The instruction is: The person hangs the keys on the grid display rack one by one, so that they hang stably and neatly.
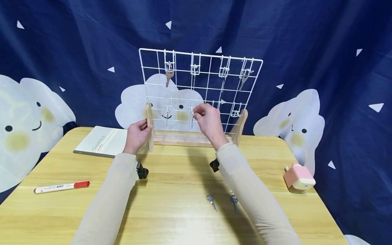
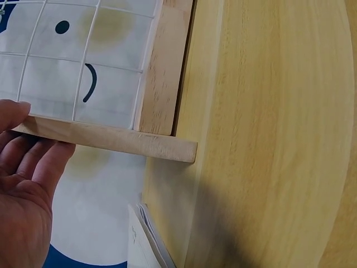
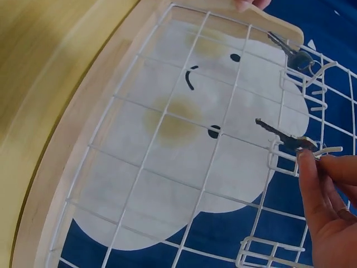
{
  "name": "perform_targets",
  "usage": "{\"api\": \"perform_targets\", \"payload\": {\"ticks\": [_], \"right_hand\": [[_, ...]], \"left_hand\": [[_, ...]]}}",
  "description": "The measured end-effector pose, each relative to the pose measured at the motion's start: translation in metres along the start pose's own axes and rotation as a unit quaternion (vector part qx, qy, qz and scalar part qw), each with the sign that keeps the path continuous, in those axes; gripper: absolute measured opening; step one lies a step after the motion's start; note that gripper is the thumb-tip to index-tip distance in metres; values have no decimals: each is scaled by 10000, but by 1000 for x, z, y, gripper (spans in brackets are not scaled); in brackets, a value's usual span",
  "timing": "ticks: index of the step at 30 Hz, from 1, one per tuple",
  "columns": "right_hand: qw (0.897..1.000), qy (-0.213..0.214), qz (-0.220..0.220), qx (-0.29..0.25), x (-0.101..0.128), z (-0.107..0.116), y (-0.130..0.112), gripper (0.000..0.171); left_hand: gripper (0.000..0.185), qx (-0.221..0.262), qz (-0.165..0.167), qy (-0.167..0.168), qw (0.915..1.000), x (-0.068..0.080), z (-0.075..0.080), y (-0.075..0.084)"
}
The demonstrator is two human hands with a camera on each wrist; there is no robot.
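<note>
A white wire grid rack stands in a wooden base. My left hand grips the rack's left wooden post, thumb on one side and fingers on the other in the left wrist view. With thumb and fingers, my right hand pinches a key by its head at a lower-row hook. Whether its ring is on that hook is hidden by the fingertips. Beside it, another key hangs on the lower left hook. Several keys, including one at the upper left, hang along the top row.
Two keys with rings, a left one and a right one, lie on the table near my right forearm. A notebook and a red-capped marker lie at left. At right sits a pink-and-white object. A curtain hangs behind.
</note>
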State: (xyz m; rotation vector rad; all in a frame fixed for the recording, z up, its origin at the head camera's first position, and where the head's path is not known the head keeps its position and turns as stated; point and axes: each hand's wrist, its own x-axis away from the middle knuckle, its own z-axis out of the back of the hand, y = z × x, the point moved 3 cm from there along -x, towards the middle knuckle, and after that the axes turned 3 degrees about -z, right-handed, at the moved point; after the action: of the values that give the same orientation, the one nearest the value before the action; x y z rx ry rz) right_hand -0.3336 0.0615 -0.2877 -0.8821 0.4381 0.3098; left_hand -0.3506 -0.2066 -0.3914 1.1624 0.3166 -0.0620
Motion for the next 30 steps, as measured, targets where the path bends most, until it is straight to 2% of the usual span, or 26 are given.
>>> {"api": "perform_targets", "payload": {"ticks": [7, 11, 14, 18, 22, 26, 30], "right_hand": [[9963, -268, 42, 821, 21, 9, -5, 20], [9949, -567, 53, 828, 36, 16, -7, 21], [9910, -1142, 138, 685, 47, 21, -6, 21], [9800, -1959, 131, 336, 63, 34, 0, 17], [9649, -2587, 301, 329, 79, 47, 7, 17], [9496, -3076, 493, 344, 94, 51, 12, 18], [9393, -3405, 352, 213, 109, 51, 19, 19]], "left_hand": [[46, 137, -25, -172, 9998, -1, 3, 4], [45, 197, -106, -111, 9997, -2, 2, 5], [45, 252, -84, -11, 9996, -1, -1, 4], [46, 329, -40, 81, 9994, 1, -7, 2], [47, 307, -91, 102, 9994, 1, -8, 2], [52, 223, -115, -22, 9997, 2, -5, 2], [54, 259, -61, -122, 9996, 3, -2, 1]]}}
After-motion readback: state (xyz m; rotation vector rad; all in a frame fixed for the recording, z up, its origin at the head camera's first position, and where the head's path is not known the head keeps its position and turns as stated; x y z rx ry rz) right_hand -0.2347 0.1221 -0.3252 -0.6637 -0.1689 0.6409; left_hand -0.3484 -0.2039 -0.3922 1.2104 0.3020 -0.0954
